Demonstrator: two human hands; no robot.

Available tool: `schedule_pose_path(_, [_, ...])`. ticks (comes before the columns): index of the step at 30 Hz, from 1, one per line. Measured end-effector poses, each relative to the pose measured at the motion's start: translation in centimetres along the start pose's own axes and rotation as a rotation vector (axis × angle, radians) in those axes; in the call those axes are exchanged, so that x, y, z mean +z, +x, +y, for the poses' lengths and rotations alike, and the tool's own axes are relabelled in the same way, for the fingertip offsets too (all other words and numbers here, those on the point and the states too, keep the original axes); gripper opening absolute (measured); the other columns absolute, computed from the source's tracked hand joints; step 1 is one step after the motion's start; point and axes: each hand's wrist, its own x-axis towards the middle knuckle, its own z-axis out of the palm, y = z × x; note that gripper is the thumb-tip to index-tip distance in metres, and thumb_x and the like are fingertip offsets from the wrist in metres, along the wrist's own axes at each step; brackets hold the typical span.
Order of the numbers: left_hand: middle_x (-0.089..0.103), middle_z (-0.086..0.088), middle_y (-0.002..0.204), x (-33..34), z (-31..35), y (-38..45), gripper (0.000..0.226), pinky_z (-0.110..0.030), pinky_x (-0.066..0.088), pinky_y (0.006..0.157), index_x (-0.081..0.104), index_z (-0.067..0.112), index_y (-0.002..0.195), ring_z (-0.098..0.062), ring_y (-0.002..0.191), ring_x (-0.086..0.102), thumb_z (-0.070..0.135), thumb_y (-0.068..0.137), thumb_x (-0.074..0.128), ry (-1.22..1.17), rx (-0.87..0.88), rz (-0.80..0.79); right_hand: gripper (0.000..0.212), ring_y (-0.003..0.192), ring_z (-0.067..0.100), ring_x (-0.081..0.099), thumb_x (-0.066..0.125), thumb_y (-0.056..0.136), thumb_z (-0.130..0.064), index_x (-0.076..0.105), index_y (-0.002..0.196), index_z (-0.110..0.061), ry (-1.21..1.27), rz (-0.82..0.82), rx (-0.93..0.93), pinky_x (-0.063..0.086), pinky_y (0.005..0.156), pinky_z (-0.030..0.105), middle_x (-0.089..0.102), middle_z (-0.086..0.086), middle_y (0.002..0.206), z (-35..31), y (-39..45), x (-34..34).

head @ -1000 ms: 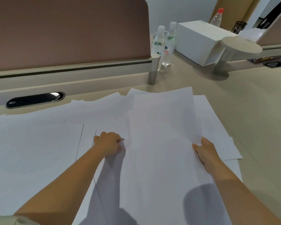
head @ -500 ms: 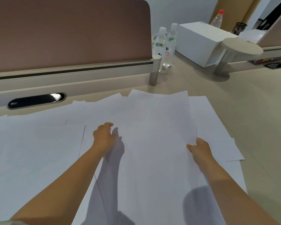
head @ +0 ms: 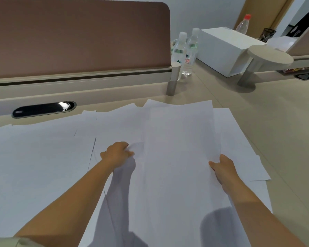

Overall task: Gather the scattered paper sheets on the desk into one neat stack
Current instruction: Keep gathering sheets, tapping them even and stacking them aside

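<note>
While the sheets lie fanned over the pale wood-look surface (head: 275, 132), let's sweep across from the left, with the tall central sheet (head: 178, 148) as our marker. Far left of it, big loose sheets (head: 34, 166) sit flat and overlapping, thin, matte, white, their straight edges skewed against each other, so plenty is not yet gathered. Behind those, away from the person, a glossy black oval cable port (head: 43, 109) is set in the surface below the brown fabric divider (head: 78, 36).

Now the left hand (head: 117, 155), just left of the central sheet: its fingers (head: 128, 148) are curled and bunched at the sheet's left edge, apparently pinching the paper, which looks slightly rumpled there. I judge that grip is there to steady that side of the forming pile.

The central sheet itself lies on top of the others, long and smooth, its far end pointing away from the person. That is the core of the stack, I'd say.

At its right edge, the right hand (head: 221, 168) has thumb on top and fingers tucked out of sight beneath, clamped on the edge, likely to square it up. Further right, more sheets (head: 248, 157) poke out askew.

Well beyond, clear plastic water bottles (head: 187, 50), a boxy white carton (head: 225, 50) and a round beige stand (head: 269, 56).
</note>
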Motion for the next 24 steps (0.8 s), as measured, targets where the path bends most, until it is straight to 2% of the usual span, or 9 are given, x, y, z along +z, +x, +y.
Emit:
schedule_pose_path(3, [0.051,-0.006,0.079,0.1,1.8,0.1,0.021,-0.028,0.035,0.068,0.051,0.010,0.074,-0.024,0.085,0.047,0.013,0.094,0.048,-0.538,0.076,0.039,0.036,0.115,0.036,0.053,0.046,0.093,-0.001,0.049,0.128,-0.001,0.019,-0.001,-0.001,0.043,0.100,0.043,0.056,0.018,0.127,-0.1,0.2,-0.4])
schedule_pose_path(4, [0.056,-0.008,0.096,0.0,2.5,-0.1,0.012,-0.029,0.040,0.075,0.057,0.008,0.091,-0.024,0.094,0.049,0.015,0.095,0.047,-0.664,0.073,0.052,0.035,0.114,0.036,0.054,0.047,0.093,-0.002,0.051,0.127,-0.002,0.018,-0.013,-0.003,0.043,0.101,0.045,0.057,0.018,0.126,-0.2,0.2,-0.5])
schedule_pose_path(6, [0.049,-0.007,0.128,0.2,3.1,-0.2,0.034,-0.036,0.042,0.096,0.047,0.010,0.125,-0.024,0.117,0.048,0.028,0.096,0.047,-0.859,0.000,0.059,0.034,0.112,0.035,0.057,0.048,0.092,-0.002,0.053,0.125,-0.003,0.018,-0.052,0.001,0.045,0.100,0.047,0.059,0.017,0.124,-0.2,0.1,-0.4])
schedule_pose_path(8, [0.039,-0.008,0.142,0.5,2.5,0.1,0.051,-0.043,0.037,0.106,0.034,0.012,0.137,-0.028,0.129,0.042,0.037,0.095,0.045,-0.951,-0.120,0.099,0.033,0.111,0.036,0.057,0.049,0.091,-0.001,0.054,0.124,-0.002,0.018,-0.092,0.019,0.046,0.098,0.044,0.060,0.017,0.121,-0.3,0.0,-0.1])
schedule_pose_path(12, [0.034,-0.015,0.146,0.8,0.9,-0.3,0.061,-0.047,0.035,0.108,0.025,0.010,0.144,-0.036,0.131,0.039,0.043,0.095,0.042,-0.893,-0.269,0.069,0.033,0.113,0.034,0.056,0.052,0.091,-0.005,0.053,0.123,-0.001,-0.010,-0.133,0.043,0.044,0.093,0.036,0.059,0.017,0.122,-0.2,-0.1,0.9])
schedule_pose_path(17, [0.044,-0.014,0.137,1.4,1.2,-0.4,0.057,-0.044,0.042,0.101,0.030,0.010,0.139,-0.034,0.123,0.047,0.044,0.095,0.040,-0.840,-0.222,0.032,0.039,0.116,0.030,0.055,0.054,0.092,-0.011,0.049,0.130,-0.004,-0.034,-0.263,0.047,0.043,0.103,0.041,0.058,0.012,0.127,-0.5,-0.6,2.6])
schedule_pose_path(20, [0.054,-0.010,0.092,1.1,0.7,-0.7,0.036,-0.035,0.042,0.075,0.053,0.003,0.097,-0.026,0.088,0.052,0.037,0.095,0.044,-0.774,-0.203,0.156,0.033,0.113,0.033,0.057,0.054,0.091,-0.005,0.054,0.123,0.000,-0.028,-0.239,0.055,0.044,0.101,0.040,0.060,0.016,0.123,-0.2,-0.5,2.5])
schedule_pose_path(22, [0.041,-0.007,0.069,1.0,-0.2,-1.1,0.039,-0.030,0.035,0.062,0.042,0.009,0.068,-0.020,0.067,0.043,0.038,0.093,0.048,-0.681,-0.217,0.194,0.031,0.112,0.034,0.057,0.052,0.090,-0.001,0.056,0.121,0.001,-0.029,-0.181,0.034,0.045,0.096,0.039,0.061,0.017,0.121,0.0,-0.7,2.3])
schedule_pose_path(24, [0.050,-0.011,0.076,1.5,-0.6,-1.6,0.037,-0.032,0.040,0.067,0.051,0.005,0.077,-0.023,0.072,0.052,0.040,0.087,0.058,-0.619,-0.187,0.114,0.031,0.111,0.035,0.057,0.049,0.091,-0.001,0.056,0.122,-0.001,-0.001,-0.116,-0.012,0.046,0.094,0.040,0.061,0.017,0.121,0.0,-1.0,2.3])
